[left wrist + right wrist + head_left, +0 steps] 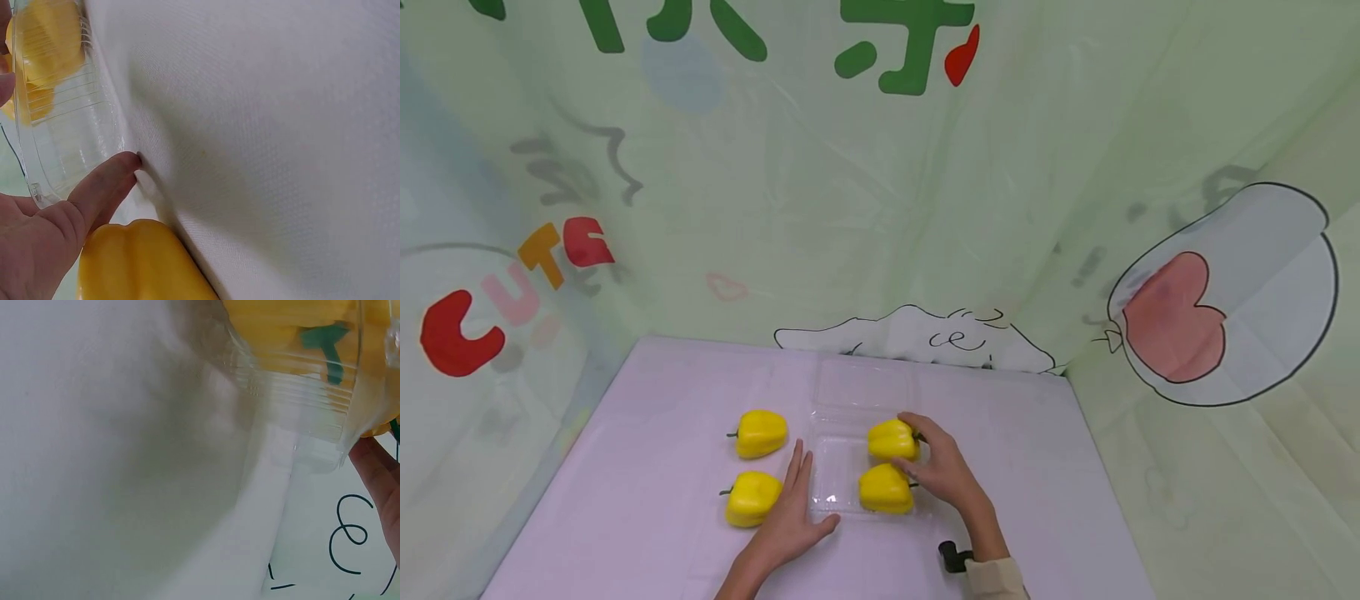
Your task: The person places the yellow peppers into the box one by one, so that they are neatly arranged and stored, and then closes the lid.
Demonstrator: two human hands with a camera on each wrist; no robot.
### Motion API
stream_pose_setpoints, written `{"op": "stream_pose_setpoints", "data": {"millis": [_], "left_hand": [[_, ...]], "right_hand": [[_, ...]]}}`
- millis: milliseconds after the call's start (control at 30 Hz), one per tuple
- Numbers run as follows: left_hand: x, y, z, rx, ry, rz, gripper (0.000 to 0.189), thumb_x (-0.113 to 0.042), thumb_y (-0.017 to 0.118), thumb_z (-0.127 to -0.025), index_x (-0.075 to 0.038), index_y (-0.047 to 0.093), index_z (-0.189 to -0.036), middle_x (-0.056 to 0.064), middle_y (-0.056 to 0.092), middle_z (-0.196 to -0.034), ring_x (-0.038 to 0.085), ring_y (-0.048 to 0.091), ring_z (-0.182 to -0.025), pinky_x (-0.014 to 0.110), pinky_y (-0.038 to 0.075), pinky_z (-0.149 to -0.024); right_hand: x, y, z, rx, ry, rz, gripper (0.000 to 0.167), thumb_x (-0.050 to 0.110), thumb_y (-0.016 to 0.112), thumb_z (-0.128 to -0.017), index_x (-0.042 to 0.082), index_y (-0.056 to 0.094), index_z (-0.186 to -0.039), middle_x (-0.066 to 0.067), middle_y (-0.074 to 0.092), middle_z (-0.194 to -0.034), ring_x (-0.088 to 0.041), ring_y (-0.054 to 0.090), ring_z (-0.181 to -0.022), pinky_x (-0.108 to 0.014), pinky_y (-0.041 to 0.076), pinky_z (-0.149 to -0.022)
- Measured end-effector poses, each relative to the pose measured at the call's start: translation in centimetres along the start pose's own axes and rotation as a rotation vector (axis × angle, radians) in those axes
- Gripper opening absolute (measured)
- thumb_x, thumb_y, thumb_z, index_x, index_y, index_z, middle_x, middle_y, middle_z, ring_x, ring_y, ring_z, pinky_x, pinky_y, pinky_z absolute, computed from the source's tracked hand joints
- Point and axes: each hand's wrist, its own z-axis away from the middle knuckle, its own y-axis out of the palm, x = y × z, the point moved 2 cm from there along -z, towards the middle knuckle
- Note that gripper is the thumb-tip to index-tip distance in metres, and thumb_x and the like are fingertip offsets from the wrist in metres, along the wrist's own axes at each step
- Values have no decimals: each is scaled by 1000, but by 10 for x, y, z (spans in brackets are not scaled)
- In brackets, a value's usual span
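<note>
Sheeting [850, 208] backs pale tabletop [1037, 467]; left fingers [792, 475] straight, right fingers [927, 427] pinch yellow pepper [889, 439].

the left wrist view's bottom edge crops a yellow pepper [140, 262]; its left edge crops the left hand [53, 234].

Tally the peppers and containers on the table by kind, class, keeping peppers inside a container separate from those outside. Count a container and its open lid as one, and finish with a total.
Yellow peppers inside: 2
Yellow peppers outside: 2
Clear container: 1
Total: 5
</note>
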Motion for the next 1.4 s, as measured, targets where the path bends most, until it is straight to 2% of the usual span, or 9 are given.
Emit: {"op": "stream_pose_setpoints", "data": {"millis": [167,600,767,1033,1400], "left_hand": [[0,0,0,0,-7,2,112,-36,84,-87,0,16,-169,13,-10,-181,43,22,-164,63,36,-126],[-1,0,0,-3,-13,10,112,-36,84,-87,-1,15,-169,13,-10,-181,43,21,-164,64,35,-127],[-2,-1,0,-1,-8,16,112,-34,84,-87,-1,16,-169,13,-10,-181,43,20,-164,63,34,-127],[-2,-1,-1,-1,-4,4,112,-34,84,-87,-1,15,-169,13,-10,-181,43,22,-164,63,36,-126],[-1,-1,0,5,-9,17,113,-35,84,-87,-1,15,-169,12,-10,-181,43,19,-165,63,33,-128]], "right_hand": [[-1,3,-1,8,-14,0,71,16,88,-87,16,56,-150,-4,61,-153,-29,61,-137,-55,52,-117],[-1,2,-2,24,21,-16,69,8,88,-84,17,59,-146,-6,62,-150,-30,61,-136,-59,49,-120],[-4,3,-2,24,1,8,68,9,88,-84,14,59,-145,-9,61,-152,-33,61,-136,-59,51,-117],[-3,5,-7,-11,43,7,64,9,92,-81,11,66,-139,-10,56,-144,-31,61,-128,-55,56,-113],[-8,6,-7,-24,40,65,64,20,93,-82,10,67,-139,-10,60,-137,-31,62,-122,-59,56,-110]]}}
